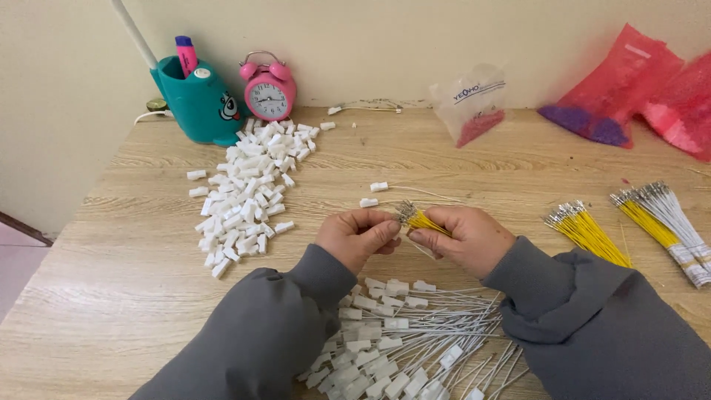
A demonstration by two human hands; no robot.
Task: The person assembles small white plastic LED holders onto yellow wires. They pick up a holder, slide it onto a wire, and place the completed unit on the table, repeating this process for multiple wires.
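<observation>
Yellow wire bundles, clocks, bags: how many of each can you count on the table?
Yellow wire bundles: 3, one in the right hand, two lying on the right
Pink alarm clock: 1
Red plastic bags: 2
Clear bag: 1
Teal pen holder: 1
Total: 8

Soft, even light is falling across the wooden table (518, 159), leaving the scene bright without harsh contrast. Short, faint shadows are showing under the heap of white connectors (248, 189) left of the table's middle and beneath the gray sleeves at its near edge. Mild glare is glinting off the clear plastic bag (474, 100) and the red bags (652, 92) at the table's far right. Focus is holding sharp over most of the table. Wide-angle distortion is bending the table's far edge and stretching the sleeves at the bottom corners.
</observation>
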